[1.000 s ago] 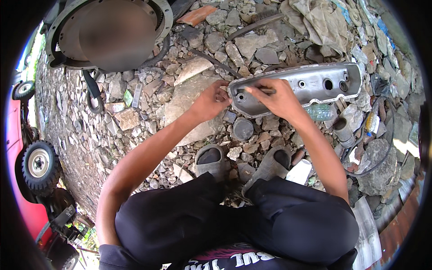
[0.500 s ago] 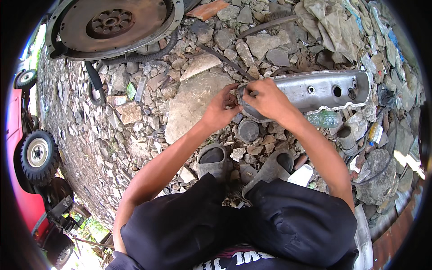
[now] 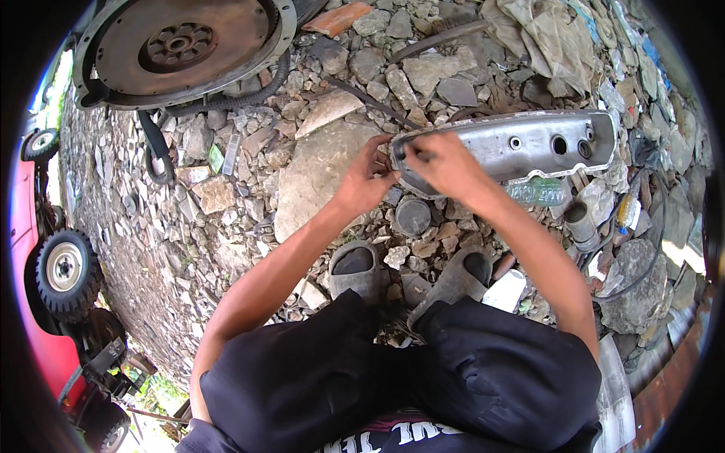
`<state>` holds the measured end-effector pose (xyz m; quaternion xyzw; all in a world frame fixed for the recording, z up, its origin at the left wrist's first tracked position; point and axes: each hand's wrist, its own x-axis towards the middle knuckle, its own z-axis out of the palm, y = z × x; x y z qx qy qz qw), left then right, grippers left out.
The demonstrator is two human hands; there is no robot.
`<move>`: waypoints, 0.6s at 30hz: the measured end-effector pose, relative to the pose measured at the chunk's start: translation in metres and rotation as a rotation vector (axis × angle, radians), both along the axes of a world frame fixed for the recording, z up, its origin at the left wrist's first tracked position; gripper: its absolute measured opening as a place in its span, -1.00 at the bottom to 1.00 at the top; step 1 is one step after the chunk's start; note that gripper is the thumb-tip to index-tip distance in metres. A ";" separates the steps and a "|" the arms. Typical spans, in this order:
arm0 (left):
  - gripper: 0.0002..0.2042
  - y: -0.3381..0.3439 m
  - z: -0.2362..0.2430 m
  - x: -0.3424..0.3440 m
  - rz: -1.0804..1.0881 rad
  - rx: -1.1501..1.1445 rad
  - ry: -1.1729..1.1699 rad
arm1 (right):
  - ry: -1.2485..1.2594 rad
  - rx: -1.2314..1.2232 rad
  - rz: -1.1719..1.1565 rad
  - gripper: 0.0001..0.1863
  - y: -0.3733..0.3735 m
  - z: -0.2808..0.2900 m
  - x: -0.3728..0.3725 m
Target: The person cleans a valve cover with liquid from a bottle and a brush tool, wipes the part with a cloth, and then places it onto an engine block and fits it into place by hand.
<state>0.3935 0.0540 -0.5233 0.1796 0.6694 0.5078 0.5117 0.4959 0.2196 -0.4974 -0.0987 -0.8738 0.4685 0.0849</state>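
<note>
Rubble point(image 3: 226, 249) lies beneath our long metal cover point(image 3: 495, 147): grey, hollow side up, round holes, rim pale and chipped. Cover's left end at our hands, rest stretching off rightward. Our right hand point(image 3: 445, 166) curled over that end, fingers pinching small dark piece point(image 3: 425, 155), too blurred for us to name. Our left hand point(image 3: 368, 181) half open, thumb apart from fingers, fingertips at cover's edge.

Outdoor mech. yd: rubble gnd point(image 3: 166, 253), flywheel point(image 3: 178, 47), red veh. point(image 3: 24, 211)
</note>
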 end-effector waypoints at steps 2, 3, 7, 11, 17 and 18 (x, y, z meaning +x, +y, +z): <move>-0.34 -0.001 0.001 0.000 0.014 -0.008 -0.012 | -0.191 -0.097 -0.107 -0.78 -0.006 0.012 0.000; -0.34 -0.002 0.002 0.001 0.021 -0.015 -0.017 | -0.285 -0.168 -0.169 -0.78 -0.003 0.018 0.001; -0.33 -0.001 0.003 0.002 0.014 -0.043 0.003 | -0.211 -0.127 -0.227 -0.78 -0.006 0.014 0.004; -0.35 -0.001 0.000 0.006 0.057 -0.025 -0.004 | -0.177 0.010 -0.173 -0.77 0.003 0.006 -0.001; -0.37 0.000 -0.003 0.008 0.071 -0.025 0.008 | -0.334 -0.091 -0.120 -0.80 -0.006 0.020 -0.013; -0.37 -0.001 -0.003 0.008 0.059 -0.034 0.008 | -0.301 -0.027 -0.120 -0.79 -0.002 0.019 -0.014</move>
